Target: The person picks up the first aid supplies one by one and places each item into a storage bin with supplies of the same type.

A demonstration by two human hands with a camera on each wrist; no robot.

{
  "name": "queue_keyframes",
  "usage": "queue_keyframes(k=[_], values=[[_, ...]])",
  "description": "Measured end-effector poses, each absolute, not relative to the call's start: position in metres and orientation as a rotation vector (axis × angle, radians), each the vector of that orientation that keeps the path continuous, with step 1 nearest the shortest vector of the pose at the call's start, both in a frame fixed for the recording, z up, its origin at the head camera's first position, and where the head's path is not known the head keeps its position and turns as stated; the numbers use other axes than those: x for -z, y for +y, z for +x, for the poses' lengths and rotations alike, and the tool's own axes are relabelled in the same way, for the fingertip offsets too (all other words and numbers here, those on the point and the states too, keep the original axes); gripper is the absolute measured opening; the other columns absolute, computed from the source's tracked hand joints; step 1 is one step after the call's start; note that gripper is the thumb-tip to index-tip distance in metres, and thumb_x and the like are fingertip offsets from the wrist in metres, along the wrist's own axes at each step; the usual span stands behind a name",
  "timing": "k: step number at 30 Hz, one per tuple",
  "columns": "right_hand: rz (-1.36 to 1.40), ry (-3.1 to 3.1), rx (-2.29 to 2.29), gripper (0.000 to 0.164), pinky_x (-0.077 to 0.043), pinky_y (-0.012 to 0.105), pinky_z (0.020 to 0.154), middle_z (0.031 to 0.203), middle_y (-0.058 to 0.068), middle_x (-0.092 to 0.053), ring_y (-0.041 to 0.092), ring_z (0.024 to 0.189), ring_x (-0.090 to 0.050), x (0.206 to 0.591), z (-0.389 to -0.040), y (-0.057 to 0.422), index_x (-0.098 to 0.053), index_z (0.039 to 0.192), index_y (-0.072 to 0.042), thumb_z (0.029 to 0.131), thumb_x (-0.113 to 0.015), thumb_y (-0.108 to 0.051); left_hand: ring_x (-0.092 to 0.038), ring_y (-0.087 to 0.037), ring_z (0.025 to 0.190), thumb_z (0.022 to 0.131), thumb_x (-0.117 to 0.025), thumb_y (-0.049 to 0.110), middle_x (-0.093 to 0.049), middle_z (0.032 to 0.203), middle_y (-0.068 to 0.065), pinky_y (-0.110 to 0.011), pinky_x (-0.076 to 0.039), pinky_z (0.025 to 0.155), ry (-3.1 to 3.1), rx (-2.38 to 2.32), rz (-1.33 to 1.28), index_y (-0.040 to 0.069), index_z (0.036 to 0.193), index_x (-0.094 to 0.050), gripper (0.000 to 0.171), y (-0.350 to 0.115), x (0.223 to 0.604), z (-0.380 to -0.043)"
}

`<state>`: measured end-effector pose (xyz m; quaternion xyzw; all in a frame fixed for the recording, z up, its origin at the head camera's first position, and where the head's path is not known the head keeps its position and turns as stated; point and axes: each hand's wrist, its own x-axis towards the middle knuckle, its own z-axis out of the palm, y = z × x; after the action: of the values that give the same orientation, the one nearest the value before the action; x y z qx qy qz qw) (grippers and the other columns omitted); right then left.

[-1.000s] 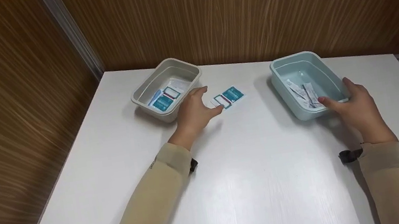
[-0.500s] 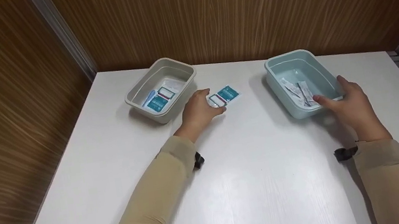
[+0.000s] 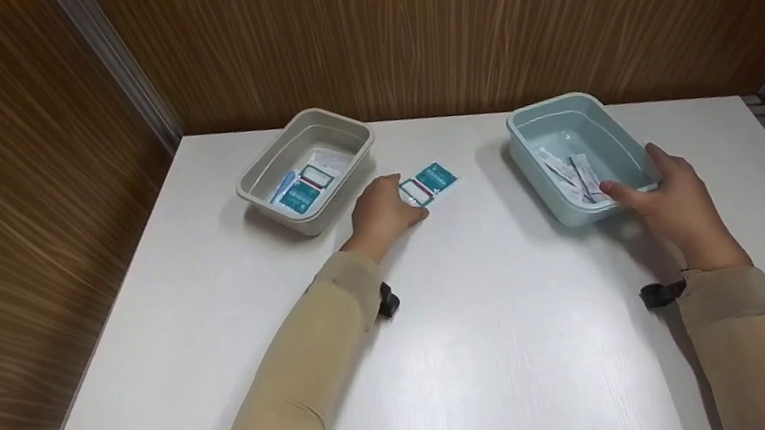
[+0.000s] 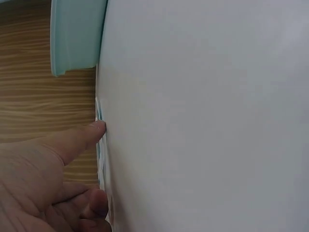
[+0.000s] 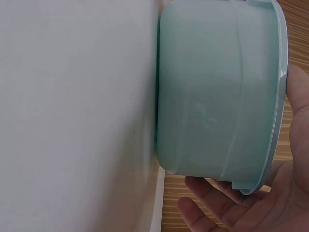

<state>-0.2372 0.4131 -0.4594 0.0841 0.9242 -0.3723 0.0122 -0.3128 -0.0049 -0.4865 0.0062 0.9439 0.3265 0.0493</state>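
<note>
A flat teal and white packet (image 3: 437, 176) lies on the white table between two bins. My left hand (image 3: 380, 214) is at its near-left end, thumb and index finger on opposite edges, pinching it. In the left wrist view the thumb tip (image 4: 98, 126) touches the packet's edge-on side, with the other fingers curled below. My right hand (image 3: 682, 204) grips the near-right corner of a light blue bin (image 3: 544, 189), thumb over the rim and fingers outside. Inside that bin lie several slim white packets (image 3: 576, 175) with dark markings; their kind is unclear.
A beige bin (image 3: 342, 197) stands left of my left hand, holding a similar teal packet (image 3: 299, 197) and a blue item (image 3: 284, 184). Wood-grain panels (image 3: 355, 29) rise behind the table and along its left side.
My left hand has moved right, away from the beige bin, to the packet, and its thumb and index finger have closed in on the edges. The right hand keeps its hold on the blue bin.
</note>
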Motion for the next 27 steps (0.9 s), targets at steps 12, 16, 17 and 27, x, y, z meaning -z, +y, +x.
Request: queue_keyframes(k=[12, 16, 17, 27], values=[[0.296, 2.87, 1.155, 0.13, -0.018, 0.083, 0.136, 0.185, 0.038, -0.008, 0.064, 0.169, -0.019, 0.458, -0.236, 0.413, 0.001, 0.182, -0.009, 0.099, -0.072, -0.077, -0.07, -0.026, 0.139, 0.093, -0.094, 0.026, -0.072, 0.154, -0.011, -0.041, -0.055, 0.126, 2.873, -1.037, -0.01, 0.005, 0.16, -0.062, 0.077, -0.004, 0.482, -0.309], [0.298, 2.87, 1.16, 0.133, -0.018, 0.082, 0.136, 0.185, 0.038, -0.009, 0.064, 0.169, -0.019, 0.46, -0.235, 0.413, 0.0, 0.182, -0.008, 0.096, -0.072, -0.081, -0.07, -0.025, 0.137, 0.092, -0.093, 0.028, -0.07, 0.155, -0.012, -0.039, -0.058, 0.123, 2.872, -1.078, -0.022, 0.004, 0.161, -0.059, 0.081, -0.004, 0.481, -0.307], [0.299, 2.87, 1.159, 0.133, -0.018, 0.083, 0.136, 0.185, 0.038, -0.009, 0.064, 0.169, -0.019, 0.46, -0.235, 0.413, 0.0, 0.182, -0.009, 0.096, -0.071, -0.081, -0.069, -0.025, 0.138, 0.092, -0.093, 0.029, -0.069, 0.155, -0.012, -0.039, -0.057, 0.123, 2.868, -1.091, -0.026, 0.004, 0.162, -0.058, 0.082, -0.004, 0.48, -0.306], [0.299, 2.87, 1.149, 0.126, -0.018, 0.082, 0.136, 0.185, 0.038, -0.009, 0.064, 0.169, -0.019, 0.459, -0.236, 0.412, 0.0, 0.181, -0.008, 0.101, -0.071, -0.074, -0.065, -0.023, 0.14, 0.092, -0.093, 0.028, -0.063, 0.157, -0.01, -0.037, -0.053, 0.128, 2.841, -1.213, 0.025, 0.006, 0.163, -0.056, 0.083, -0.003, 0.468, -0.297]])
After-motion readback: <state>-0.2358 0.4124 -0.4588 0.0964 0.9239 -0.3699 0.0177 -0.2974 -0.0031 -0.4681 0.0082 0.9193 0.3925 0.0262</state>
